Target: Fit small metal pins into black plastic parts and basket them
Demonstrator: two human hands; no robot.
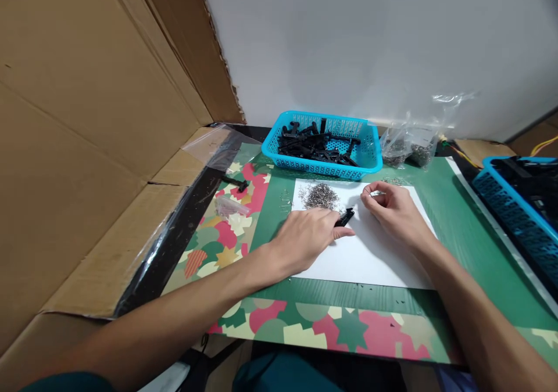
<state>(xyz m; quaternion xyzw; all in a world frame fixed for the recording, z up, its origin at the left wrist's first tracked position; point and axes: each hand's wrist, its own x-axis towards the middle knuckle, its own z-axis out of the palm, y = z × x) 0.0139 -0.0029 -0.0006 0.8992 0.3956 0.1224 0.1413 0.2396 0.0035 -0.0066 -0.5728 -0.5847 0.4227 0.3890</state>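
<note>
My left hand (310, 235) is wrapped round a small black plastic part (346, 218), whose end sticks out past the thumb and fingers over a white sheet of paper (370, 267). Just to the right, my right hand (392, 211) is closed in a pinch of thumb and forefinger. Whatever lies between those fingertips is too small to make out. Behind my left hand, a pile of tiny silvery metal pieces (321, 197) rests on the paper, with some scattered round it.
A blue basket (320, 168) of black plastic parts stands behind the paper; another blue basket (518, 206) is at right. Clear bags of metal pieces (421, 153) sit at the back. A black part (238, 183) lies at left. Cardboard (96, 119) walls the left side.
</note>
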